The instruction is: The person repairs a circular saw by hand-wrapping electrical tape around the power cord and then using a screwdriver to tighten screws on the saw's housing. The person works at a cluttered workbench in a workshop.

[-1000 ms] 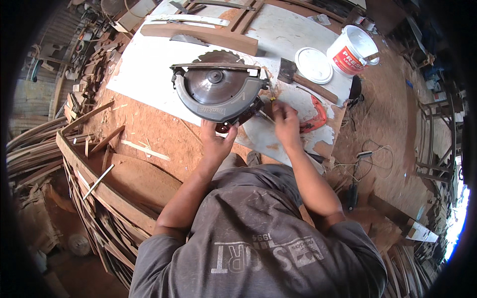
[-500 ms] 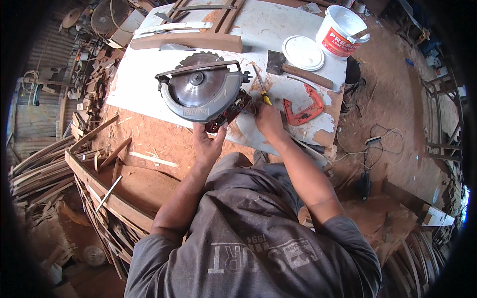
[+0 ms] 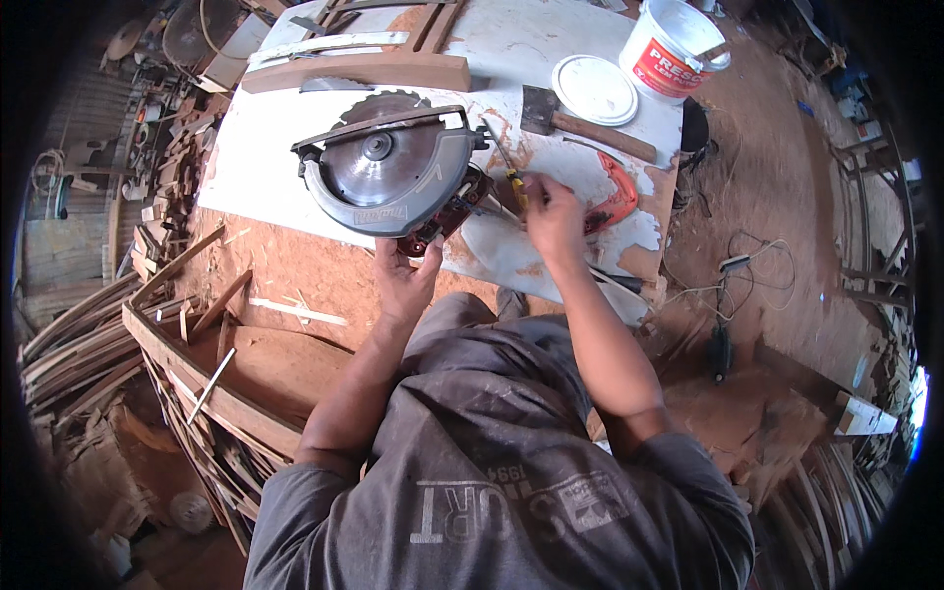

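A grey circular saw (image 3: 408, 202) rests on its side near the front of the white table, its round toothed blade (image 3: 369, 162) facing up. My left hand (image 3: 405, 280) grips it at the near end, where the handle is opened and red and dark inner parts show. My right hand (image 3: 556, 218) is just right of the saw, its fingers closed around the end of a yellow-and-black screwdriver (image 3: 512, 177). The screwdriver's shaft points away from me. Beside that hand lies an orange handle cover (image 3: 618, 197), partly hidden behind it.
A wooden-handled mallet (image 3: 605, 136), a round white lid (image 3: 595, 90) and a white-and-red bucket (image 3: 669, 54) stand farther right on the table (image 3: 501, 49). Wood pieces (image 3: 369, 73) lie across its back. Stacked wood strips (image 3: 84, 344) are at left; a cable (image 3: 777, 280) lies on the floor.
My right hand has moved away from the saw's opened handle to the screwdriver, now covering part of the orange cover. My left hand keeps its grip on the saw. The whole view has shifted slightly.
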`<state>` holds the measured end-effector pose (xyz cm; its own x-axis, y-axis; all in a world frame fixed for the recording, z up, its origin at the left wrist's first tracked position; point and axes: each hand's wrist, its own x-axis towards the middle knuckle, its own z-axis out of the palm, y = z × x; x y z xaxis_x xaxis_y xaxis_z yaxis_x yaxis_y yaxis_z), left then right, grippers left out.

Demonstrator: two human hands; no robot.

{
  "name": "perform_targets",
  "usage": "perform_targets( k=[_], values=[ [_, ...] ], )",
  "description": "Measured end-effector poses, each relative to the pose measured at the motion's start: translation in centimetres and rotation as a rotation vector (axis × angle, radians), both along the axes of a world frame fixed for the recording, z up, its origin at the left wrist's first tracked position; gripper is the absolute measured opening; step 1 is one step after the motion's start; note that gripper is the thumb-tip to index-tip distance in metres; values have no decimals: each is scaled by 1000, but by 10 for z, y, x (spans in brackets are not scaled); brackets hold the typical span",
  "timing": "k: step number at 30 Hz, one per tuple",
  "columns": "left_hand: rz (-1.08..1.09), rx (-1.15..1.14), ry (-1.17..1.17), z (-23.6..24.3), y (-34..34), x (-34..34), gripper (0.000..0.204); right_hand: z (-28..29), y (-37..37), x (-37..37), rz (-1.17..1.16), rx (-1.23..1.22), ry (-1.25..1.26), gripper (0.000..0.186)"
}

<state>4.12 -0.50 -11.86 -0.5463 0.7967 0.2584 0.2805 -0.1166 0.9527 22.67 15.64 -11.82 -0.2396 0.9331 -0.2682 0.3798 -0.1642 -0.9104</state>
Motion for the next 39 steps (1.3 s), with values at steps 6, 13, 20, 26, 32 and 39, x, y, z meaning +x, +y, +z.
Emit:
perform_targets(
  k=[6,13,20,26,32,39],
  values=[
    [-40,71,-71,4,12,5,49,34,25,-6,540,784,110,15],
    [-52,54,-141,6,16,5,47,36,45,-13,726,1023,70,18],
    [-41,111,-219,6,14,2,42,19,26,-21,567,1162,228,24],
    [-75,28,-173,8,2,-7,43,15,14,-14,605,1099,237,28],
    [-55,-18,185,10,-9,-24,40,37,10,0,720,945,186,38],
    [-50,-92,457,40,-8,-28,36,65,-25,-14,677,905,-119,43]
  ],
)
